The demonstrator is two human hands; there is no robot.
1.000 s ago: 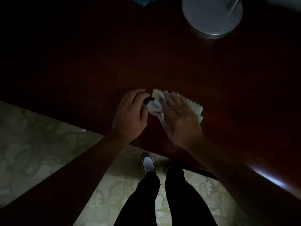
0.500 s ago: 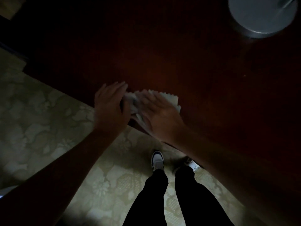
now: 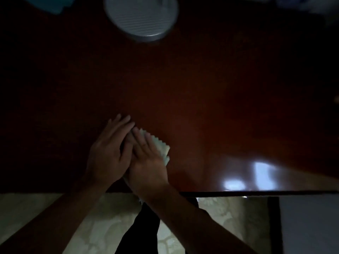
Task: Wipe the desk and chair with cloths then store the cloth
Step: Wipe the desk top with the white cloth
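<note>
Left hand (image 3: 107, 154): your fingers lie straight, touching the right hand.
Right hand (image 3: 146, 162): your flat fingers press the cloth (image 3: 161, 147) onto the bench (image 3: 201, 107).

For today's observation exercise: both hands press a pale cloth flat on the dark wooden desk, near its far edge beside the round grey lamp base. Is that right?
Not quite. The head view shows both hands, left hand and right hand, on the pale cloth near the desk's near edge, well apart from the round grey base.

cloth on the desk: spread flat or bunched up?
Cannot tell for sure. The cloth lies mostly hidden under the right hand; stacked zigzag edges peeking out suggest folded layers.
</note>
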